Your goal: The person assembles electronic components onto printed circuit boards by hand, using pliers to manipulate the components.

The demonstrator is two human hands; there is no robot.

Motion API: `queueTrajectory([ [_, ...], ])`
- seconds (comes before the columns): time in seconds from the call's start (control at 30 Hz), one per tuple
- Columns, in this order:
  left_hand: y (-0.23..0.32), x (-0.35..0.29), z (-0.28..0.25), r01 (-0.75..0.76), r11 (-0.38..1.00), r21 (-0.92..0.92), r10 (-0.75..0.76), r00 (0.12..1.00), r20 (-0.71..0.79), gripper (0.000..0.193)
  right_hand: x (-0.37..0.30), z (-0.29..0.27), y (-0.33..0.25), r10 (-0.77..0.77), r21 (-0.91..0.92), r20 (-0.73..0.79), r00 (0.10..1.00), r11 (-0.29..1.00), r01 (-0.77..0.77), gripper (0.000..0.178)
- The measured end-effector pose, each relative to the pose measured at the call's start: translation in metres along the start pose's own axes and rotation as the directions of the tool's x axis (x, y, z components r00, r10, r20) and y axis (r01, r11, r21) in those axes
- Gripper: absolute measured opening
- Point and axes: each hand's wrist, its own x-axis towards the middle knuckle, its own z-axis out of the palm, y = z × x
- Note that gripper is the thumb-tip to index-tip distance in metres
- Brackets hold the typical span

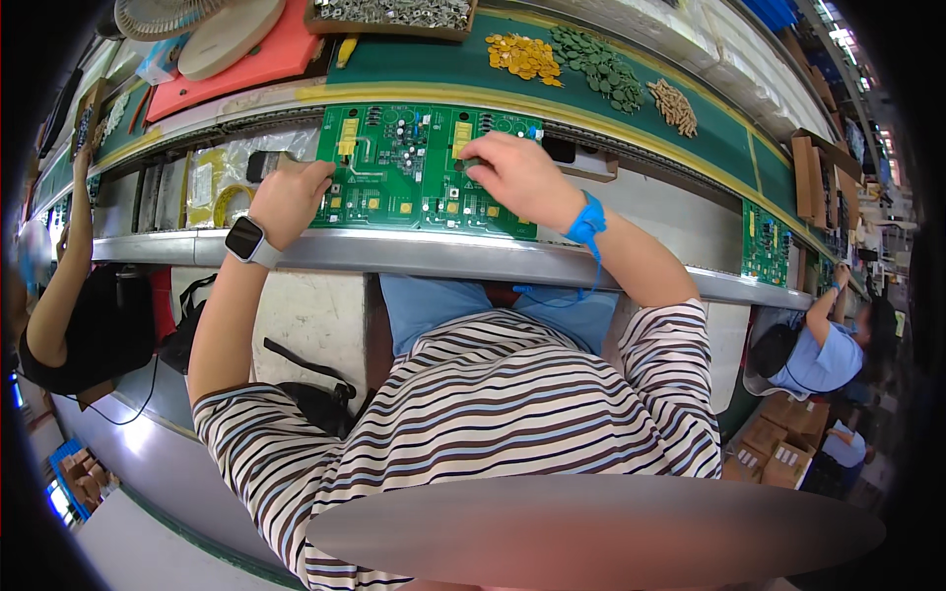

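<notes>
On a factory line, a green circuit board (389, 219) lies by a metal rail (434, 256). The left hand (284, 202) bunches its fingers at the board's left edge; the right hand (522, 179) nearly pinches above its right half. I cannot tell whether either grips anything. Component placement seems underway; next likely calls for careful alignment.

A wide green circuit board (419, 183) lay flat, component side up, across the upper middle of the frame, its long sides running left to right. Its two halves looked alike, each with an upright yellow block (349, 136) near the top and small yellowish squares (406, 208) lower down.
</notes>
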Motion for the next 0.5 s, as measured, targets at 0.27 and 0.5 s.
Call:
queueTrajectory([
  [0.27, 0.001, -0.003, 0.002, -0.041, 0.999, -0.024, 0.040, 0.998, -0.055, 0.015, 0.001, 0.018, -0.004, -0.014, -0.111, 0.096, 0.995, 0.994, 0.024, 0.018],
  [0.5, 0.003, -0.003, 0.003, -0.043, 0.999, -0.005, 0.042, 0.997, -0.067, 0.014, 0.003, 0.013, -0.013, 0.048, -0.223, 0.161, 0.986, 0.975, -0.011, 0.017],
])
